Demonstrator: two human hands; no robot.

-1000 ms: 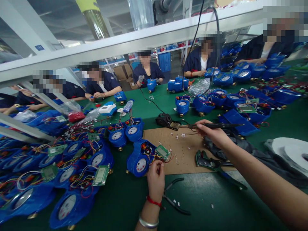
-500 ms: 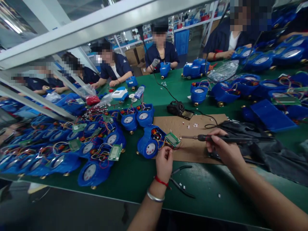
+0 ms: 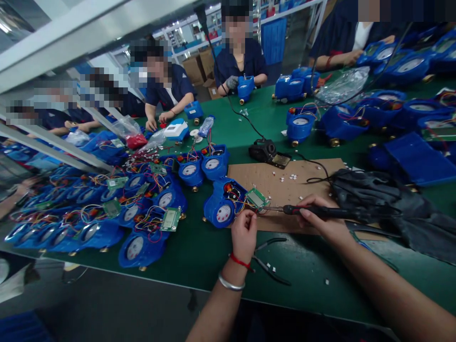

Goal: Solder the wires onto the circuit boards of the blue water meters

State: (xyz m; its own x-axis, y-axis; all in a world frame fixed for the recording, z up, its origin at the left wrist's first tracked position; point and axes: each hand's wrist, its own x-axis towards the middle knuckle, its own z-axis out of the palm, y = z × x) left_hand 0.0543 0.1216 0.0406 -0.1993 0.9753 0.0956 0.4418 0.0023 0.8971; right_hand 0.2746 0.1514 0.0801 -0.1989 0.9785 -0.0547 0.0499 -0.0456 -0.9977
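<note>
My right hand (image 3: 322, 219) grips a black soldering iron (image 3: 313, 210) like a pen, its tip touching the edge of a small green circuit board (image 3: 255, 197). The board is wired to a blue water meter (image 3: 223, 210) that lies on the left end of a brown cardboard sheet (image 3: 285, 190). My left hand (image 3: 244, 234) is closed in a pinch just below the board, on something too small to make out. It wears a red thread and a silver bangle.
Black pliers (image 3: 269, 268) lie on the green table (image 3: 185, 251) beside my left wrist. Many blue meters with boards crowd the left (image 3: 135, 209) and far right (image 3: 356, 123). A black iron stand (image 3: 265, 152) and dark cloth (image 3: 384, 204) sit nearby. Several workers sit opposite.
My right hand brought the soldering iron from the stand down and left to the circuit board. The view tilted down and my left hand kept its pinch by the board.
</note>
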